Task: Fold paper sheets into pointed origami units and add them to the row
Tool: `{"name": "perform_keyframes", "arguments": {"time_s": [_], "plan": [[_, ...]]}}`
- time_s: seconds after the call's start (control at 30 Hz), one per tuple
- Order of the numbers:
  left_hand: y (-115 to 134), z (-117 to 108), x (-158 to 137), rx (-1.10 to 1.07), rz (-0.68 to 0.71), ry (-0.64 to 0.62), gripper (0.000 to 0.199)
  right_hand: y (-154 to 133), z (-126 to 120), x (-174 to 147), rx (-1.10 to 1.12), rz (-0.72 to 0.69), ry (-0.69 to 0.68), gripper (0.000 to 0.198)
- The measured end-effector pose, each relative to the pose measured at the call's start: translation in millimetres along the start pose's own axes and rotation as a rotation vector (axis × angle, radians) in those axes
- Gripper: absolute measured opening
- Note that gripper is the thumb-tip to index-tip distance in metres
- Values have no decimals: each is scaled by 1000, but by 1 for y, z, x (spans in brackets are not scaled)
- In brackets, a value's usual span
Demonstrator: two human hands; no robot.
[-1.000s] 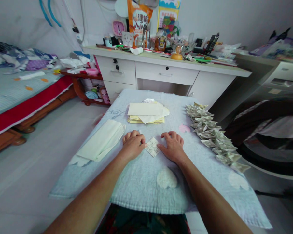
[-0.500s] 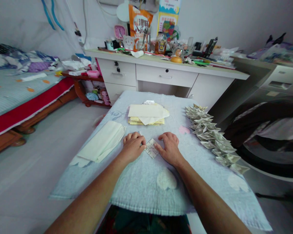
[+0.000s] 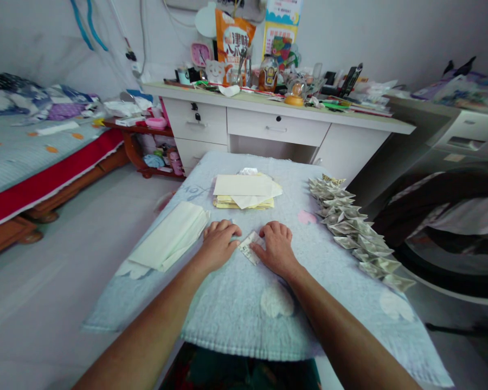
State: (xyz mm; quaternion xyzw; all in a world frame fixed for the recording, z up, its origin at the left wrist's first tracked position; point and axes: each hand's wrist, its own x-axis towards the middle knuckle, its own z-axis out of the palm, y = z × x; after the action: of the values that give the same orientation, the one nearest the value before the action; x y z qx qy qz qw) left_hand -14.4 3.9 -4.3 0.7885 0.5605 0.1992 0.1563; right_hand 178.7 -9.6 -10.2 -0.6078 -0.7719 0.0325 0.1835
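Head view: the paper [image 3: 249, 247] lies on the counter [image 3: 231, 314] between the left hand [image 3: 220, 244], at its left corner, and the right hand [image 3: 277, 247], overlapping its right side; whether either grip is closed cannot be told.

The right hand [image 3: 277, 247] has slid left: its thumb, at the right corner of the small patterned paper [image 3: 247, 247] a second ago, now lies farther in over it, and the forefinger has come up to the paper's far right edge. Less of the paper's right side shows than before, though whether it is folded or just covered cannot be told. The left hand [image 3: 219, 245] has moved slightly left, its thumb and forefinger now more spread.
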Motion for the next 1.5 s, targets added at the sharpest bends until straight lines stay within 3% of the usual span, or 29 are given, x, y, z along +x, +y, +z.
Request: {"name": "perform_keyframes", "arguments": {"time_s": [0.2, 0.37, 0.53, 0.67, 0.8, 0.9, 1.03, 1.17, 1.23, 1.37, 1.5], "plan": [[10, 7, 8, -344, 111, 21, 32, -1, -4, 0, 151, -41, 19, 26], [15, 7, 9, -617, 10, -25, 10, -1, -14, -3, 337, -109, 64, 23], [15, 6, 10, -1068, -109, 27, 17, 9, -17, -2, 643, -29, 155, 46], [19, 5, 8, -1267, -181, 18, 32, 11, -13, 0, 1002, 26, 56, 45], [24, 8, 6, -1344, -175, -81, 29, 3, -10, 0, 1305, 44, -72, 38], [26, 10, 5, -1367, -143, -164, 27, -1, -10, -1, 1405, 44, -95, 31], [27, 13, 4, -1263, -117, -184, 24, 3, -12, -1, 1257, 22, -45, 18], [27, 11, 2, -989, -55, -27, 34, 9, -17, -3, 787, -75, 146, 5], [29, 8, 0, -830, 39, 86, 33, 10, -19, -5, 570, -138, 184, 10], [31, 5, -2, -578, 231, 168, 15, 12, -18, -7, 298, -210, 157, 22], [26, 10, -3, -465, 296, 166, 22, 14, -14, -7, 192, -260, 95, 20]]}}
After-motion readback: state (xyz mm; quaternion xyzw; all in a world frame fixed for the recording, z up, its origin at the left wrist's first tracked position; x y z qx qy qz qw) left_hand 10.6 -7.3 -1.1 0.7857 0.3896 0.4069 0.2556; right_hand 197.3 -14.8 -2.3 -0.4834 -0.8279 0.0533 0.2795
